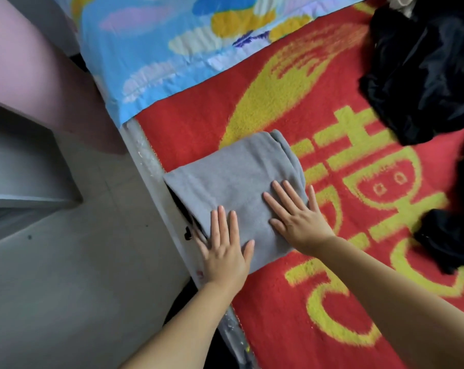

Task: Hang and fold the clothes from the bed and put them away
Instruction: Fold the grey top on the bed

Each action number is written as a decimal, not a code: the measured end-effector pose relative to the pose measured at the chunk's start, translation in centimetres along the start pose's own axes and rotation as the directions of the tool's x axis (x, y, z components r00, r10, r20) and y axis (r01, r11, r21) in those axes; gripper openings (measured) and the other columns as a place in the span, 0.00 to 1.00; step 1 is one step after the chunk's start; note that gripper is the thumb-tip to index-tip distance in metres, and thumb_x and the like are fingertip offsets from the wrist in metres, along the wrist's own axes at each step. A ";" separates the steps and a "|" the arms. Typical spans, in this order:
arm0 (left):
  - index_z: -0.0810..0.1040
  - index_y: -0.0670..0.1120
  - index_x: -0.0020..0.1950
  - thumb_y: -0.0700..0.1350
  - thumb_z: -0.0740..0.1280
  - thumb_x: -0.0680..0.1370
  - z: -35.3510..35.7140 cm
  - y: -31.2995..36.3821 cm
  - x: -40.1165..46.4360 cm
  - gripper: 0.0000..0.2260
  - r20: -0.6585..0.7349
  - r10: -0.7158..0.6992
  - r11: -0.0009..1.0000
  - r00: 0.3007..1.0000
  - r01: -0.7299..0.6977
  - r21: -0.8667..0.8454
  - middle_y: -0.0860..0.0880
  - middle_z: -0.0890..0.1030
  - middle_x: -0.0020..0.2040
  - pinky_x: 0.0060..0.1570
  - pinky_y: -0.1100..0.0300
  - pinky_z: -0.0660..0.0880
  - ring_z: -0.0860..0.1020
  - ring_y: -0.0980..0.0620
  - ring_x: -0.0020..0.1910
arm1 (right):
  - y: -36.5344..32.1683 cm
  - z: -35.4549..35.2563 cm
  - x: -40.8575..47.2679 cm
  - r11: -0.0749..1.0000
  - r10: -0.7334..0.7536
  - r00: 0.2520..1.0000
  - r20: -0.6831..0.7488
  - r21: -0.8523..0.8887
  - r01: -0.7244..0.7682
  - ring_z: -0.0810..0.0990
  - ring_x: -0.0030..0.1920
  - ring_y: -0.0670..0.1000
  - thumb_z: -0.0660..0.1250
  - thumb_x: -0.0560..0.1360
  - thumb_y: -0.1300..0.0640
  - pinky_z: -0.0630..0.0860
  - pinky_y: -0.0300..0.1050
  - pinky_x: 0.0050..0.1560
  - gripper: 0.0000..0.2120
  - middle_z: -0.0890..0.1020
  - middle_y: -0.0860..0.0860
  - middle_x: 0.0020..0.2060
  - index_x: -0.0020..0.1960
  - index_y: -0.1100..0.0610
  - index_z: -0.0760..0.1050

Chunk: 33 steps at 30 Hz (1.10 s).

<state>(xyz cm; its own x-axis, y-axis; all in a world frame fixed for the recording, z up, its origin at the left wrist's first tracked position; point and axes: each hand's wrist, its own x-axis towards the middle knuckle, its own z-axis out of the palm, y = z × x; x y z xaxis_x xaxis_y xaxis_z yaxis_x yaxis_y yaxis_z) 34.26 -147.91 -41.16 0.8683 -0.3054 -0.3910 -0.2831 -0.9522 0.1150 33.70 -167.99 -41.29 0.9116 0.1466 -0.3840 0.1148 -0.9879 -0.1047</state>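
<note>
Step in hand: you look to be smoothing the folded grey garment (233, 179) flat, likely before a last fold or before lifting it away.
Garment position: it lies on the red and yellow blanket (292, 302), at the bed's edge (150, 166), with 1 corner overhanging.
Left hand (224, 249): fingers straight and spread, palm pressing the near left corner; nothing gripped.
Right hand (296, 214): fingers straight, flat on the right half, fingertips toward the middle.
Do it well: press from the centre outward, keep the layered right edge aligned, and draw the overhanging corner back onto the bed.
Remaining: 2 black clothes, 1 pile (422, 65) far right, 1 piece (449, 235) nearer, lie unfolded.
</note>
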 end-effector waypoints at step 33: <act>0.58 0.52 0.74 0.46 0.64 0.77 -21.9 -8.1 -0.2 0.27 -0.118 0.063 0.998 0.991 -0.065 -0.013 0.51 0.69 0.69 0.63 0.48 0.67 0.66 0.47 0.68 | -12.1 -24.3 3.6 0.945 -0.216 0.976 -0.034 -0.259 0.200 0.71 0.65 0.55 0.59 0.79 0.58 0.67 0.51 0.58 0.24 0.71 0.50 0.66 0.73 0.52 0.60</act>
<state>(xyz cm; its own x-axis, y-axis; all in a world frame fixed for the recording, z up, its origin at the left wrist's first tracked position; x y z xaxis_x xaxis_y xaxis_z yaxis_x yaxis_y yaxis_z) 45.32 -140.41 -21.98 0.8909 -0.3637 -0.2721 -0.3334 -0.9304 0.1522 45.21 -156.76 -19.17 0.8782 0.3549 -0.3206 0.3934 -0.9173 0.0620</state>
